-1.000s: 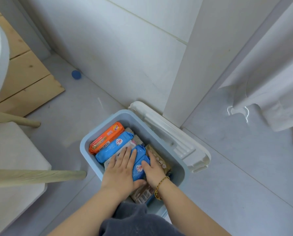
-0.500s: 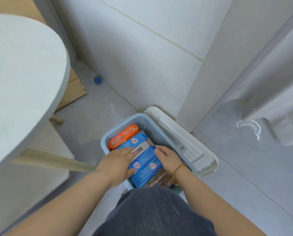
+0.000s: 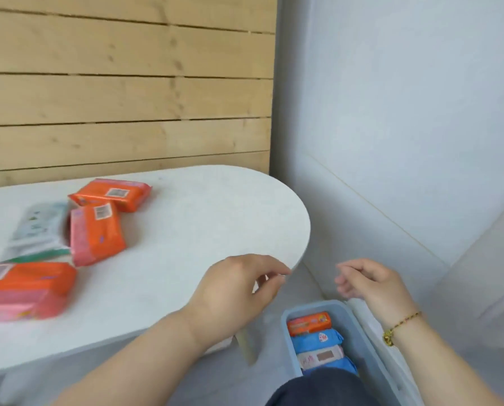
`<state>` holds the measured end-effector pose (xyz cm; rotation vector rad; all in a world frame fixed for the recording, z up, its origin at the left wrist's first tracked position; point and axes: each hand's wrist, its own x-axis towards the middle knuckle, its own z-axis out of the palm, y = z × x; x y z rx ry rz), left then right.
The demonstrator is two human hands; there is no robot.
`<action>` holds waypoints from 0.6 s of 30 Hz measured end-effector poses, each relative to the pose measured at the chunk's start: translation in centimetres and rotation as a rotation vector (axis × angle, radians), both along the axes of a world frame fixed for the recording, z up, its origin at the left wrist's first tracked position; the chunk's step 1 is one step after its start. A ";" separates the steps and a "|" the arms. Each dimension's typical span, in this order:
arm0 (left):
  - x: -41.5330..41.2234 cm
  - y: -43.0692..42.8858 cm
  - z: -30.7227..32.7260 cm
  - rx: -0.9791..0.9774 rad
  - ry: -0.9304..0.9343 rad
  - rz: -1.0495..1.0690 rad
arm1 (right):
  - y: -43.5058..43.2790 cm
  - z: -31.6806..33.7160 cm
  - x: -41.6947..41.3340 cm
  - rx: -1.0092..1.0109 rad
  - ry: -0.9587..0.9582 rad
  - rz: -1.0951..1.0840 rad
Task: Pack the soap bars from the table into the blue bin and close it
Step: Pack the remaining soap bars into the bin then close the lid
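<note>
Your left hand point(image 3: 233, 291) and right hand point(image 3: 371, 284) hover empty, fingers loosely curled, above the blue bin point(image 3: 359, 344). Orange soap bars point(image 3: 95, 232) lie on the table point(image 3: 201, 224) left of it.

Both hands hang empty, left hand point(image 3: 230, 291) over the table point(image 3: 209, 218) edge; soap bars point(image 3: 97, 230) lie far to its left; the bin point(image 3: 362, 332) sits below the right hand point(image 3: 371, 282), bars inside.

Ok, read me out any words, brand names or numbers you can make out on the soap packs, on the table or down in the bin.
No text here is readable.
Orange packs on the table: white barcode labels, motion-blurred, unreadable.
White and green pack: dark marks, blurred.
Orange bar in the blue bin: print too small.
Blue bar: round red and white logo, letters illegible.
Pink and white bar: pale print, illegible.
</note>
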<state>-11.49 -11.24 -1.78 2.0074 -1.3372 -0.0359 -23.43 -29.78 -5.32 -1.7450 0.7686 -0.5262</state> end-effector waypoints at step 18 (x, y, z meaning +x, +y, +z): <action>15.0 24.7 0.8 0.017 0.443 0.386 | 20.8 5.4 23.9 -0.429 0.331 0.586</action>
